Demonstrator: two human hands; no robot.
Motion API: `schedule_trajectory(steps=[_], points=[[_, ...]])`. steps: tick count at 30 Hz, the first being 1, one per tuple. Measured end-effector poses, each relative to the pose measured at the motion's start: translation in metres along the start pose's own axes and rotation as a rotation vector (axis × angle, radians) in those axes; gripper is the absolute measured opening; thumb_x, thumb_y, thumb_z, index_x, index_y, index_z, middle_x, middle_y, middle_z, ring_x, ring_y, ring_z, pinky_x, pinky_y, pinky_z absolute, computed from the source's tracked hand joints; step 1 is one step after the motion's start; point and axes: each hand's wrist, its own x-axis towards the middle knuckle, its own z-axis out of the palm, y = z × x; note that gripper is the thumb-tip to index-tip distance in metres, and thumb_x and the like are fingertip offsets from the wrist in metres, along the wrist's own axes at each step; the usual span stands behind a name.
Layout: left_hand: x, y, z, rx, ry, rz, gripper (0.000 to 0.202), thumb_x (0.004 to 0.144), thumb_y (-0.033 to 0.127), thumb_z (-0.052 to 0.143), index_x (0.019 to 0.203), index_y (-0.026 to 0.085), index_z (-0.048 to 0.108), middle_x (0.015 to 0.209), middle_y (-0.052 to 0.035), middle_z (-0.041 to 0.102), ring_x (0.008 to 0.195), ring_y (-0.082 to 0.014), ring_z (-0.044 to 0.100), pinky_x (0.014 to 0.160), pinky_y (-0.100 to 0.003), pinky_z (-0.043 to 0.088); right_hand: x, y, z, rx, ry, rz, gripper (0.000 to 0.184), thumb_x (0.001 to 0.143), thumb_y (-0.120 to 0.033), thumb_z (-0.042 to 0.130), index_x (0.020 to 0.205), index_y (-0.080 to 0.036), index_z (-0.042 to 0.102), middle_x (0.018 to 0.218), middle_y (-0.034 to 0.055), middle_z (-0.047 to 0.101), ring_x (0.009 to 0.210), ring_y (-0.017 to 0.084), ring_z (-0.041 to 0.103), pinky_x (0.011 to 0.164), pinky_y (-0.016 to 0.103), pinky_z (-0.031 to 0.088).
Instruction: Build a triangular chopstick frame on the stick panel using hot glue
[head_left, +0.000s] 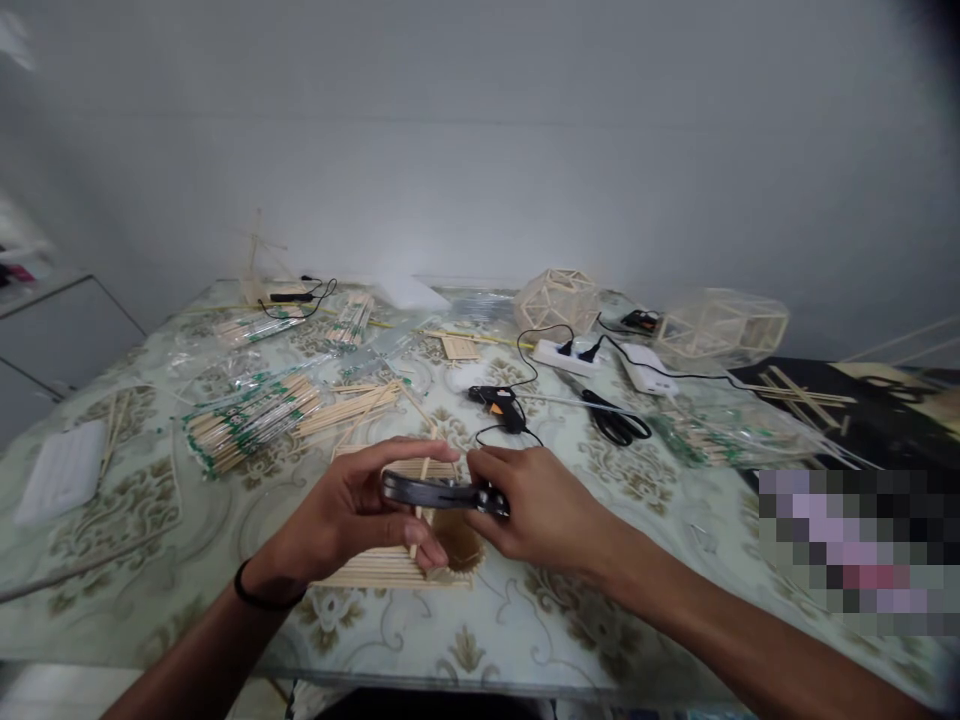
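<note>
We're pinching a thin stick [425, 467] w/ L hand [337, 515] & gripping a dark tool [431, 493] in R hand [536, 495]; both things are crossing above the stick mat [367, 570] on the table [405, 640], glue gun [506, 405] lying beyond.

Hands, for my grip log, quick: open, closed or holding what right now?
Left hand: closed, holding a stick.
Right hand: closed, holding a dark tool.

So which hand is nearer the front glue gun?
Right. The right hand, at one end of a dark tool, is just on the near side of the glue gun; the left hand is farther off, nearer and to its left.
</note>
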Motion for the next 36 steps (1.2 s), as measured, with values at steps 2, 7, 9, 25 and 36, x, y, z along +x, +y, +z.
schedule_trajectory(steps=[2, 7, 9, 25, 36], points=[[-0.001, 0.0, 0.0, 0.018, 0.018, -0.008, 0.058, 0.091, 0.007, 0.077, 0.141, 0.034, 0.066, 0.091, -0.003, 0.083, 0.079, -0.0159, 0.082, 0.076, -0.021, 0.067, -0.002, 0.002, 0.003, 0.039, 0.064, -0.034, 0.007, 0.081, -0.024, 0.062, 0.08, -0.02, 0.056, 0.073, 0.002, 0.064, 0.06, 0.015, 0.054, 0.06, 0.027, 0.031], [-0.01, 0.005, -0.012, 0.15, 0.11, -0.059, 0.063, 0.09, 0.016, 0.081, 0.147, 0.03, 0.06, 0.083, -0.0026, 0.081, 0.076, -0.0156, 0.081, 0.075, -0.022, 0.066, -0.01, 0.014, -0.008, 0.153, 0.277, -0.059, 0.014, 0.082, -0.026, 0.059, 0.073, -0.023, 0.049, 0.063, -0.0019, 0.059, 0.054, 0.013, 0.051, 0.056, 0.026, 0.034], [-0.018, 0.01, -0.022, 0.281, 0.198, -0.084, 0.066, 0.088, 0.019, 0.083, 0.149, 0.029, 0.058, 0.096, -0.0059, 0.082, 0.074, -0.014, 0.079, 0.073, -0.021, 0.064, -0.015, 0.026, -0.012, 0.137, 0.34, 0.032, 0.019, 0.088, -0.032, 0.058, 0.073, -0.023, 0.052, 0.063, -0.0011, 0.061, 0.054, 0.014, 0.054, 0.057, 0.027, 0.036], [-0.098, -0.004, -0.116, 1.494, 0.634, -0.143, 0.041, 0.095, 0.056, 0.062, 0.116, 0.025, 0.078, 0.122, -0.0069, 0.081, 0.112, -0.0276, 0.078, 0.104, -0.038, 0.061, -0.122, 0.177, 0.087, -0.312, 0.212, 0.441, 0.058, 0.096, -0.064, 0.046, 0.114, -0.015, 0.071, 0.11, 0.021, 0.073, 0.101, 0.041, 0.073, 0.085, 0.054, 0.059], [-0.021, 0.036, -0.041, 1.151, 0.331, 0.128, 0.013, 0.093, 0.034, 0.079, 0.101, 0.024, 0.079, 0.096, 0.0005, 0.083, 0.086, -0.0126, 0.078, 0.085, -0.02, 0.058, -0.056, 0.095, 0.016, -0.147, 0.612, -0.01, 0.029, 0.103, -0.032, 0.062, 0.131, -0.028, 0.067, 0.102, 0.0062, 0.075, 0.087, 0.022, 0.076, 0.074, 0.034, 0.062]])
